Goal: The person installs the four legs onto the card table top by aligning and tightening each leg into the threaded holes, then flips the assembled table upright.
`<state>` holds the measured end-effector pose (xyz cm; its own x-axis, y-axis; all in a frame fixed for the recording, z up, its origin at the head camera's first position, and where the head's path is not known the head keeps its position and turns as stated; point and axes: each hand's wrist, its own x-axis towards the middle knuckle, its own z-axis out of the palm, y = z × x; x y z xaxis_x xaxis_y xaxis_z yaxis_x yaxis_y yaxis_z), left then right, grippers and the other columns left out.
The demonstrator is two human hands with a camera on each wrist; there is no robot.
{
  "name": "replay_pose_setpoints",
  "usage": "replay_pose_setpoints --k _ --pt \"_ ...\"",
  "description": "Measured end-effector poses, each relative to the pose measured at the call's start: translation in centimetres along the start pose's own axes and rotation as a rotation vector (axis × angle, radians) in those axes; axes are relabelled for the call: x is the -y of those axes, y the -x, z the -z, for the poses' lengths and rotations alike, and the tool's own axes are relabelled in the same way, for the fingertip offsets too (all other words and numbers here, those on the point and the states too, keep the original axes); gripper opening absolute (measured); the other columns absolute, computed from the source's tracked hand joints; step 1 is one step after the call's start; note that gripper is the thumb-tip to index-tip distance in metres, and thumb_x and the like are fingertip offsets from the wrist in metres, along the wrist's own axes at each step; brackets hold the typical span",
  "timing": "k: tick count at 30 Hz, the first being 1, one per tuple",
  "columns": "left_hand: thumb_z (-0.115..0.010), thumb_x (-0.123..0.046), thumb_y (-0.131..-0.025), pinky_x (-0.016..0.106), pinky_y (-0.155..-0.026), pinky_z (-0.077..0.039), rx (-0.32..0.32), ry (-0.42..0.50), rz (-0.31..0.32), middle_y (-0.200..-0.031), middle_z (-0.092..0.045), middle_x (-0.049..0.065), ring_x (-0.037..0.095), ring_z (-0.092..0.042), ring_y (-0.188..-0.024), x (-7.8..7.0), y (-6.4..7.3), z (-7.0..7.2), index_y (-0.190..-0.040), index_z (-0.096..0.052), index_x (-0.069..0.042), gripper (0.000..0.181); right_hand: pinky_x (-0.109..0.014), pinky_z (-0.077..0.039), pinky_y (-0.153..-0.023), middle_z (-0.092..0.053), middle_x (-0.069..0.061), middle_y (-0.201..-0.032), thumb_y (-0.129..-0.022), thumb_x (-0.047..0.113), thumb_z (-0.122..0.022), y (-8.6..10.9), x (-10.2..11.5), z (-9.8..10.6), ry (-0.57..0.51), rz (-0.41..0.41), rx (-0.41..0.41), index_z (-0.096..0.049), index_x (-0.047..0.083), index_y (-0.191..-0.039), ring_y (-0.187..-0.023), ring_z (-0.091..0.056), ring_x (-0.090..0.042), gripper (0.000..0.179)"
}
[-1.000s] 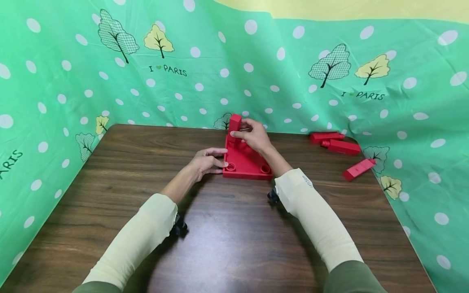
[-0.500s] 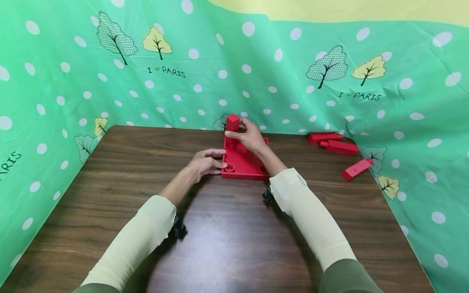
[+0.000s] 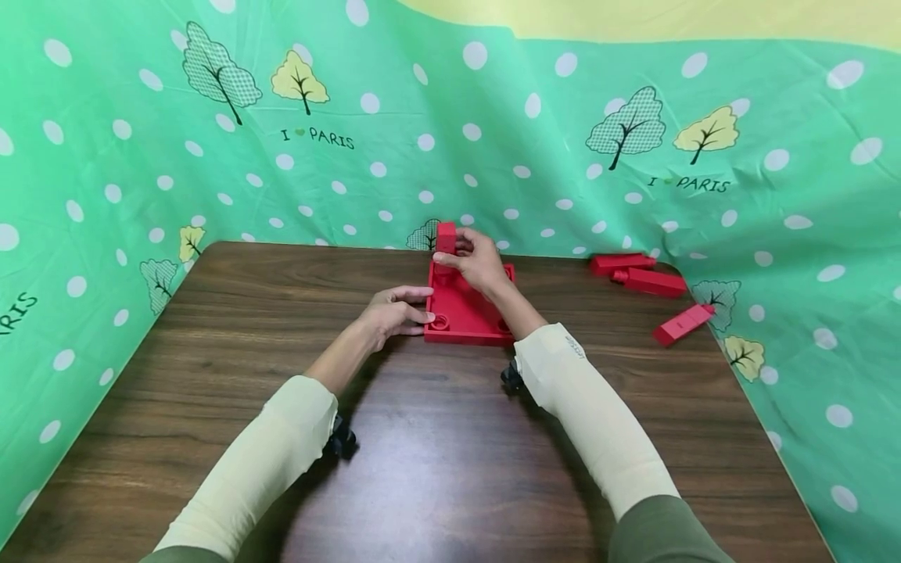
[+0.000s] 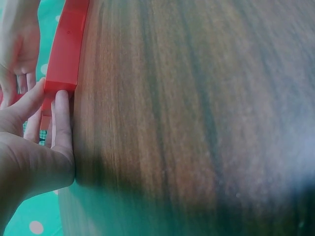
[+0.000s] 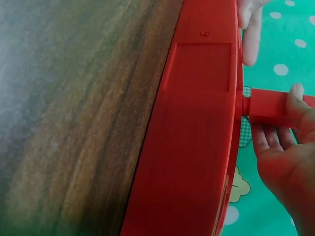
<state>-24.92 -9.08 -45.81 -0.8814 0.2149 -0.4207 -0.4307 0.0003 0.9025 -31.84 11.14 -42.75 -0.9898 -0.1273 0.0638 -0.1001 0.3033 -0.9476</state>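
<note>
With my right hand [image 3: 477, 262] I pinch an upright red square-sided plastic leg [image 3: 446, 236] at the far-left corner of a red plastic tray [image 3: 464, 310]; my left hand [image 3: 385, 315], fingers nearly straight, touches its left side.

Red block [image 3: 446, 234] gripped by right hand [image 3: 480, 262] had turned about its long axis and come from a lean to near upright. Nearer the person than the grip, right wrist [image 3: 522, 306] had shifted left, partly covering a ring [image 3: 503, 325] of red board [image 3: 464, 301].
</note>
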Motion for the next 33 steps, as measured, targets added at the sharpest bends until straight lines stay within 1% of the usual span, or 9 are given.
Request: replay_pose_setpoints --k 4,8,12,15,19,22,25,31,33 --pt "-0.084 0.007 -0.093 0.035 -0.089 -0.072 0.004 0.005 0.005 -0.159 -0.066 0.015 0.012 -0.078 -0.096 -0.11 -0.02 -0.01 -0.153 -0.071 -0.012 0.064 -0.052 -0.056 -0.125 -0.073 -0.024 -0.145 -0.103 0.009 -0.081 0.12 -0.11 0.24 0.019 0.031 0.024 -0.067 0.001 -0.149 -0.138 -0.069 -0.041 0.048" --pt "-0.083 0.007 -0.094 0.035 -0.089 -0.072 0.008 0.01 0.008 -0.159 -0.066 0.015 0.012 -0.077 -0.096 -0.3 0.02 -0.01 -0.154 -0.071 -0.012 0.064 -0.054 -0.057 -0.122 -0.074 -0.024 -0.144 -0.102 0.006 -0.077 0.31 -0.16 0.55 0.039 0.074 0.05 -0.067 0.001 -0.149 -0.136 -0.07 -0.041 0.049" --pt "-0.083 0.006 -0.094 0.035 -0.089 -0.072 0.009 0.009 0.01 -0.159 -0.065 0.015 0.012 -0.077 -0.096 -0.35 0.1 -0.01 -0.154 -0.071 -0.012 0.064 -0.054 -0.057 -0.12 -0.077 -0.023 -0.141 -0.1 0.006 -0.079 0.49 -0.19 0.7 0.043 0.098 0.066 -0.067 0.003 -0.15 -0.133 -0.071 -0.039 0.051" --pt "-0.083 0.007 -0.094 0.036 -0.09 -0.072 0.01 0.01 0.011 -0.16 -0.065 0.015 0.012 -0.077 -0.097 -0.33 0.14 -0.02 -0.154 -0.07 -0.012 0.064 -0.053 -0.056 -0.119 -0.077 -0.021 -0.142 -0.1 0.008 -0.082 0.59 -0.2 0.69 0.03 0.083 0.07 -0.066 0.007 -0.154 -0.132 -0.069 -0.037 0.056" --pt "-0.083 0.006 -0.094 0.036 -0.09 -0.072 0.004 0.002 0.008 -0.159 -0.066 0.015 0.012 -0.077 -0.098 -0.31 0.1 0.02 -0.154 -0.07 -0.012 0.064 -0.049 -0.058 -0.114 -0.076 -0.018 -0.139 -0.098 0.011 -0.088 0.49 -0.35 0.58 0.028 0.07 0.057 -0.066 0.009 -0.155 -0.128 -0.07 -0.034 0.061" --pt "-0.082 0.007 -0.094 0.034 -0.088 -0.072 0.002 -0.004 0.003 -0.159 -0.066 0.014 0.012 -0.077 -0.101 -0.25 0.06 0.07 -0.154 -0.07 -0.012 0.064 -0.045 -0.061 -0.108 -0.077 -0.017 -0.135 -0.096 0.013 -0.092 0.35 -0.46 0.41 0.048 0.064 0.024 -0.069 0.007 -0.151 -0.122 -0.071 -0.032 0.06" --pt "-0.081 0.008 -0.094 0.033 -0.088 -0.072 0.004 -0.001 0.001 -0.159 -0.066 0.014 0.013 -0.077 -0.103 -0.15 0.05 0.14 -0.154 -0.07 -0.012 0.064 -0.044 -0.061 -0.107 -0.077 -0.018 -0.131 -0.095 0.015 -0.094 0.24 -0.49 0.23 0.077 0.047 -0.005 -0.072 0.006 -0.147 -0.12 -0.071 -0.032 0.057" --pt "-0.081 0.009 -0.094 0.032 -0.086 -0.072 0.006 0.007 0.005 -0.16 -0.066 0.014 0.013 -0.077 -0.102 -0.02 -0.06 0.13 -0.154 -0.07 -0.012 0.065 -0.046 -0.06 -0.113 -0.077 -0.018 -0.137 -0.098 0.014 -0.09 0.26 -0.49 0.6 0.113 0.043 0.001 -0.071 0.004 -0.15 -0.126 -0.071 -0.033 0.056" --pt "-0.082 0.009 -0.094 0.032 -0.085 -0.072 0.008 0.008 0.005 -0.16 -0.066 0.014 0.013 -0.077 -0.102 -0.06 -0.1 0.07 -0.154 -0.07 -0.012 0.065 -0.047 -0.061 -0.113 -0.076 -0.019 -0.139 -0.1 0.014 -0.086 0.33 -0.45 0.88 0.115 0.05 0.008 -0.07 0.003 -0.151 -0.128 -0.071 -0.034 0.055"
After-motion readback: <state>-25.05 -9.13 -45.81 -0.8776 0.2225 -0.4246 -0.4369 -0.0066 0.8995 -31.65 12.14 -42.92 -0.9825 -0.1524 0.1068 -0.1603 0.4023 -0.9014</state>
